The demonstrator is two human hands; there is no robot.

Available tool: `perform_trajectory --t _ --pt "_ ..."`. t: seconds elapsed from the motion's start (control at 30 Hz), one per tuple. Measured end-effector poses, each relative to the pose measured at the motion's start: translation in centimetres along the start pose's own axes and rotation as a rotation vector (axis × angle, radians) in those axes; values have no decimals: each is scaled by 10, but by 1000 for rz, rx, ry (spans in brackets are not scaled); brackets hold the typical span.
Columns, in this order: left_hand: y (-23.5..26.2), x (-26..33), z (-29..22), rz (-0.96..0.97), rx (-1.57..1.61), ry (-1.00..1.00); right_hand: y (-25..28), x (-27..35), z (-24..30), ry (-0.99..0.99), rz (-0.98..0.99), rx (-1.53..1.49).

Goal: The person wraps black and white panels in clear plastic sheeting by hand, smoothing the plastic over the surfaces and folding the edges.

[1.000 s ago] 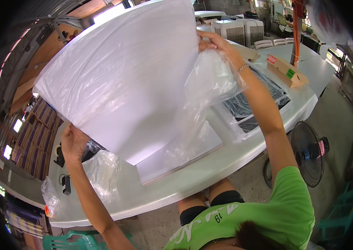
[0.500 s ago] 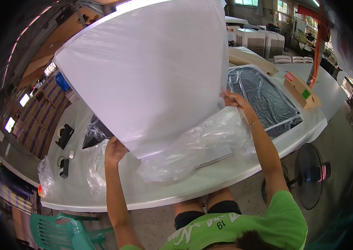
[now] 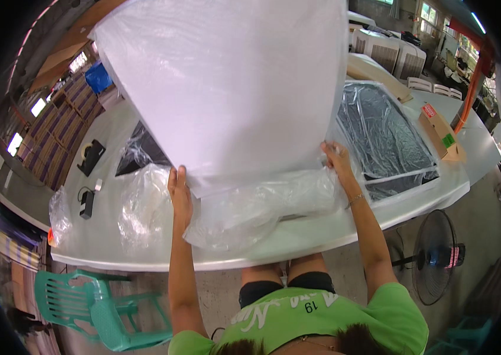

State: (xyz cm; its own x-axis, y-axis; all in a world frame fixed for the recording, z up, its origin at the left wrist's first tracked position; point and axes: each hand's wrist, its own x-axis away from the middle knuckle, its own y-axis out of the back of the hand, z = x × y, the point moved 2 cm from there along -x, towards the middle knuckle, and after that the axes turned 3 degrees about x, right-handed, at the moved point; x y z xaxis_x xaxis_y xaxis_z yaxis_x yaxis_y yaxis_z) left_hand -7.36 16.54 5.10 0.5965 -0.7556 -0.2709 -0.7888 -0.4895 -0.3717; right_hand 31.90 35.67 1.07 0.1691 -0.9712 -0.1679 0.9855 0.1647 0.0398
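A large flat white panel (image 3: 221,89) in a clear plastic bag (image 3: 262,204) stands tilted up in front of me over the table. The bag's loose, crumpled end hangs below the panel's lower edge. Near the panel's lower left corner, my left hand (image 3: 180,194) is closed on the bagged edge, fingers pointing up. My right hand (image 3: 336,157) pinches the bag at the panel's lower right side. Whether its fingers also grip the panel is hard to see.
The white table (image 3: 102,248) carries a black tape dispenser (image 3: 91,157), a black power adapter (image 3: 86,204), a plastic-wrapped dark panel (image 3: 389,133) and an open cardboard box (image 3: 442,133). A green plastic chair (image 3: 105,310) stands front left, a fan (image 3: 435,257) right.
The panel has shifted right in view and its lower edge sits higher. My left hand has moved up and right, while my right hand has slid slightly down and right along the side.
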Motion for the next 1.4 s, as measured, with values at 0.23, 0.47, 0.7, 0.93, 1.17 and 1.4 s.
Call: perform_trajectory --t 0.23,0.47,0.7,0.93,1.17,1.4 --pt "0 22 -22 -108 -76 83 18 47 51 167 -102 70" --pt "6 111 -49 -46 -218 1 31 139 75 42 -109 82" --pt "35 177 -19 -1 -483 243 45 216 27 -284 -59 254" --pt "39 220 -33 367 -599 387 38 260 45 -129 327 413" --pt "38 226 -22 192 -647 350 37 262 30 -154 135 412" --pt "31 229 -22 -91 -747 400 25 260 45 -162 127 602"
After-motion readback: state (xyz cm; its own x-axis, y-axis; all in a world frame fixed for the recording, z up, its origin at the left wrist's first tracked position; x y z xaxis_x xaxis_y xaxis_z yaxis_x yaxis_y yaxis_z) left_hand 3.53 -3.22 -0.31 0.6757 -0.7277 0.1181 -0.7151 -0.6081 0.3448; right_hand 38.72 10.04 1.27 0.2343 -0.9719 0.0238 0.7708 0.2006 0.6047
